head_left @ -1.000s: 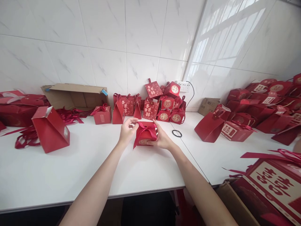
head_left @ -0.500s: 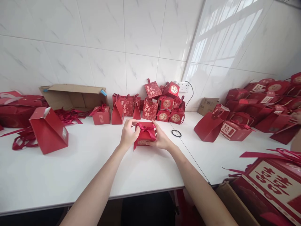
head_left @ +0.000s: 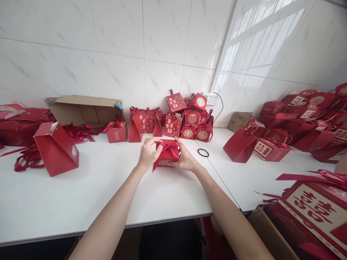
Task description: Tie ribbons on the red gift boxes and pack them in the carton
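A small red gift box [head_left: 167, 156] with a red ribbon bow [head_left: 169, 146] on top sits on the white table [head_left: 81, 195], out at arm's length. My left hand [head_left: 148, 153] grips its left side, fingers curled over the top by the bow. My right hand [head_left: 184, 155] wraps round its right side, thumb up near the ribbon. A ribbon tail hangs down the box's front left corner.
A heap of finished red boxes [head_left: 189, 121] stands against the back wall. An open cardboard carton [head_left: 84, 108], loose ribbons [head_left: 29, 159] and a tipped red bag [head_left: 55, 148] lie left. A black hair band [head_left: 203, 152] lies to the right. More red boxes [head_left: 298, 122] are piled far right.
My left hand moved from pinching the ribbon end beside the box to closing on the box's left side. The box has hardly shifted.
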Demonstrator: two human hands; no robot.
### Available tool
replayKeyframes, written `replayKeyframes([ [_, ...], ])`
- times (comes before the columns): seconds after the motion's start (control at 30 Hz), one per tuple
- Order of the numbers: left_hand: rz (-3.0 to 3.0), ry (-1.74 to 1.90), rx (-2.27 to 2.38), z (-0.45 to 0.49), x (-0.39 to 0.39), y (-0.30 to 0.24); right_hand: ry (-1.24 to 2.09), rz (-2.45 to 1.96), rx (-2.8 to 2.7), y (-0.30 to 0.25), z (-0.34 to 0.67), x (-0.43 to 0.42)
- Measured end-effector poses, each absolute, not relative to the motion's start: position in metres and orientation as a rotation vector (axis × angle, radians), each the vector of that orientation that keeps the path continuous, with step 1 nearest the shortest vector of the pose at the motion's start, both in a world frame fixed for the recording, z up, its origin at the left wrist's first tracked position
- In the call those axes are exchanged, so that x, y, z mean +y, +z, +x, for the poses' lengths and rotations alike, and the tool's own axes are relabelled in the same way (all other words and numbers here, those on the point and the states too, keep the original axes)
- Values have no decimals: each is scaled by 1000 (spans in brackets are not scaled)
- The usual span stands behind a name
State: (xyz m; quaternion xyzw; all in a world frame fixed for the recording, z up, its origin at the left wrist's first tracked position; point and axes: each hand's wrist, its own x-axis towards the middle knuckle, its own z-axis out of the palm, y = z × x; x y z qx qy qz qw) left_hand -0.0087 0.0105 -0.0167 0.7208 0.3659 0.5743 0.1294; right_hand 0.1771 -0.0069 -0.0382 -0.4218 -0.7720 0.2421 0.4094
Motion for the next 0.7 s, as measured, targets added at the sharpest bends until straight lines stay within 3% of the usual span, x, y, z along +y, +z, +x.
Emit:
replayKeyframes([
  [0.7,2131,1711,1038,-8,9,-17,593,-1080,-1952,-41,177,-5],
])
